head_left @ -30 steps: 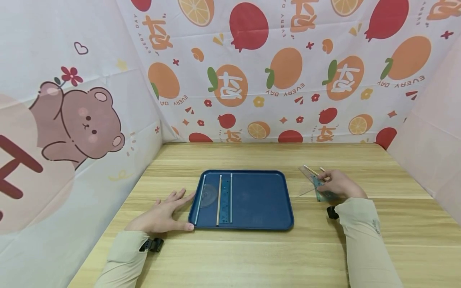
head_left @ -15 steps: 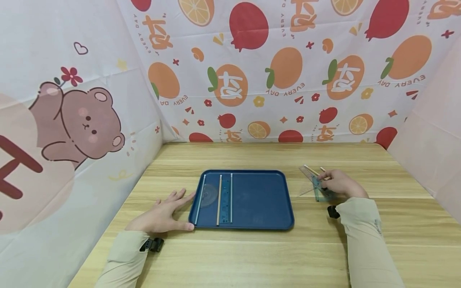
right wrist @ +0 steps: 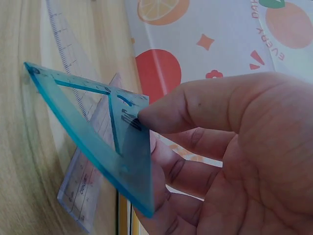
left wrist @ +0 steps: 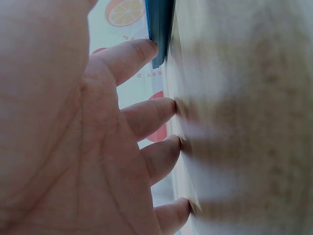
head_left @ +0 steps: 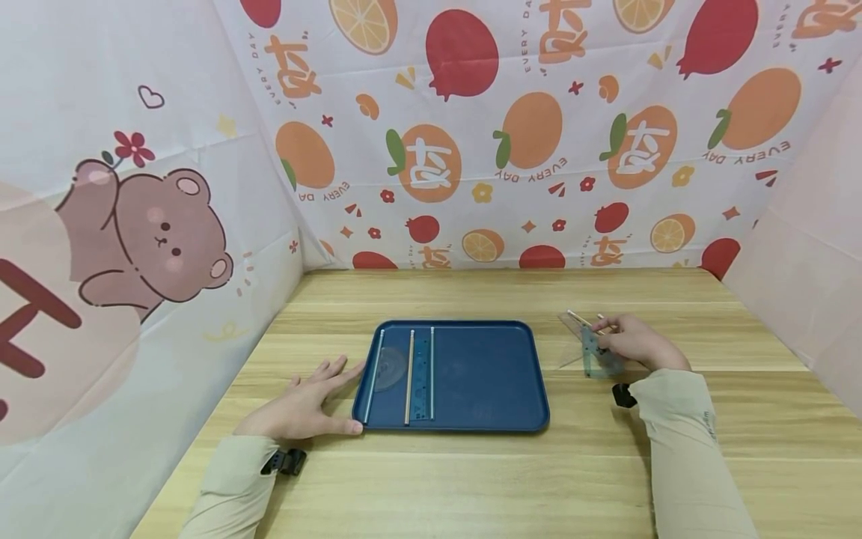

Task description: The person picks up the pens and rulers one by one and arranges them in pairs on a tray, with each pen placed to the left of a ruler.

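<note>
My right hand [head_left: 636,340] pinches a translucent teal set square [right wrist: 134,161] between thumb and fingers, right of the tray. The set square is tilted up over a clear ruler-like piece [right wrist: 80,188] and a clear scale-marked piece [right wrist: 63,44] on the table. Wooden pencils [head_left: 581,320] lie by the fingertips, partly hidden by the hand. With fingers spread, my left hand [head_left: 306,400] rests at the left edge of a blue tray [head_left: 491,374]; in the left wrist view one fingertip touches the tray's side, the others the tabletop.
Inside the tray's left part lie a clear round-edged protractor [head_left: 390,368], a blue ruler [head_left: 420,378], a plain wooden pencil [head_left: 409,378] and two bluish pencils, one at the left wall [head_left: 372,382]. Fabric printed with fruit [head_left: 485,135] hangs behind the wooden table [head_left: 485,486].
The set square in my right hand has shifted slightly left and turned, its edge now standing more upright in the head view. My left hand stays at the tray; the head view has tilted slightly.
</note>
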Motion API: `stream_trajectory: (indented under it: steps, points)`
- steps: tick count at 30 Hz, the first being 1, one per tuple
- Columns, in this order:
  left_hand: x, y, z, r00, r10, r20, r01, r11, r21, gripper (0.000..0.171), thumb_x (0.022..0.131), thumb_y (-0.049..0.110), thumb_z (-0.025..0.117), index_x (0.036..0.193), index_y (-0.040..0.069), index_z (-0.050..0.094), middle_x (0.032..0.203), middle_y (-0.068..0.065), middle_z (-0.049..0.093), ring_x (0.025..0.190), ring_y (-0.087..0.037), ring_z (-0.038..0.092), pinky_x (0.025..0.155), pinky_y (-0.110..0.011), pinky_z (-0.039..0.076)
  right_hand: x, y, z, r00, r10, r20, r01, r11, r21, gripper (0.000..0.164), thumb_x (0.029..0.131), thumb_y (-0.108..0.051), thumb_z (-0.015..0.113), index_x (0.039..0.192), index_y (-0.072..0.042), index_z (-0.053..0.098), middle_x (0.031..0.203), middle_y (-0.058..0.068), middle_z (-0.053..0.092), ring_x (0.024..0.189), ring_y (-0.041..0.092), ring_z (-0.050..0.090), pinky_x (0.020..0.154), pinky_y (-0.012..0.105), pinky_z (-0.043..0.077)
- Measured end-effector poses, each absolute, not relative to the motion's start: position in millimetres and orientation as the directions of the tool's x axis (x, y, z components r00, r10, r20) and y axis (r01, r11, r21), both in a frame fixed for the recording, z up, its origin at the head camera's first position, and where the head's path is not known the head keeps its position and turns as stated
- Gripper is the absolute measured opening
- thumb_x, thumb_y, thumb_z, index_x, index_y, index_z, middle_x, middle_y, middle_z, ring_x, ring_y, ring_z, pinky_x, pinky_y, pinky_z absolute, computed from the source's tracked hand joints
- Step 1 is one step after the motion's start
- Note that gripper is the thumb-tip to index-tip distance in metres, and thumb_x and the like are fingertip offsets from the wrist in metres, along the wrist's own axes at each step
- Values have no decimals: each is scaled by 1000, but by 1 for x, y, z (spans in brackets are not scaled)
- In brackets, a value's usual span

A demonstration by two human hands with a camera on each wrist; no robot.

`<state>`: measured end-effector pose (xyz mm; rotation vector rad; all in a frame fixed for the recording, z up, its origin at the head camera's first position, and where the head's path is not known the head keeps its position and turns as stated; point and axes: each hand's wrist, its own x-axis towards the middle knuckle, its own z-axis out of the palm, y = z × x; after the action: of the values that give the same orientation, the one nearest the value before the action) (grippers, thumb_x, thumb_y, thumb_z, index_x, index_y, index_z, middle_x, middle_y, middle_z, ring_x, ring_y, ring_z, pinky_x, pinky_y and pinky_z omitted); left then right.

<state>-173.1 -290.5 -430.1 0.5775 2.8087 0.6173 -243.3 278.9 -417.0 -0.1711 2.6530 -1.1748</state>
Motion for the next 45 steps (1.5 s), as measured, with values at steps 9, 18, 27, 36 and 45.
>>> stream_trajectory:
  steps: [9, 18, 27, 36, 45]
  points:
    - [-174, -291, -431, -900, 419, -119, 334, 840, 427, 109, 83, 69, 82, 170, 24, 34, 176, -28, 22, 161, -60, 14, 113, -92, 11, -240, 275, -409, -968, -172, -180, 26, 650, -759, 50, 104, -13, 56, 148, 9, 48, 96, 9, 55, 73, 16, 52, 63, 30, 49]
    - [-174, -292, -433, -903, 413, -120, 328, 841, 429, 109, 83, 69, 83, 170, 26, 34, 177, -27, 21, 162, -59, 13, 112, -92, 11, -245, 274, -409, -975, -178, -136, -5, 626, -780, 50, 106, -13, 56, 151, 8, 45, 105, 13, 63, 87, 18, 62, 71, 30, 57]
    - [-172, -291, -431, -904, 413, -114, 329, 840, 431, 109, 82, 68, 84, 170, 25, 35, 177, -28, 22, 162, -59, 14, 112, -92, 11, -246, 275, -409, -978, -192, -78, -55, 602, -796, 50, 106, -11, 55, 151, 9, 45, 113, 20, 69, 92, 16, 66, 77, 32, 61]
    - [-173, -291, -432, -905, 409, -118, 323, 840, 437, 109, 82, 68, 84, 170, 25, 35, 177, -27, 22, 162, -59, 13, 113, -92, 10, -249, 273, -408, -978, -205, -49, -81, 580, -811, 50, 107, -12, 54, 154, 5, 45, 118, 20, 67, 89, 16, 60, 73, 29, 55]
    - [-174, -291, -431, -902, 417, -113, 335, 840, 427, 109, 83, 69, 83, 170, 24, 35, 176, -28, 22, 161, -60, 15, 112, -93, 12, -249, 265, -407, -972, -232, -37, -98, 545, -833, 50, 109, -15, 57, 154, 4, 46, 126, 26, 66, 98, 19, 68, 85, 37, 64]
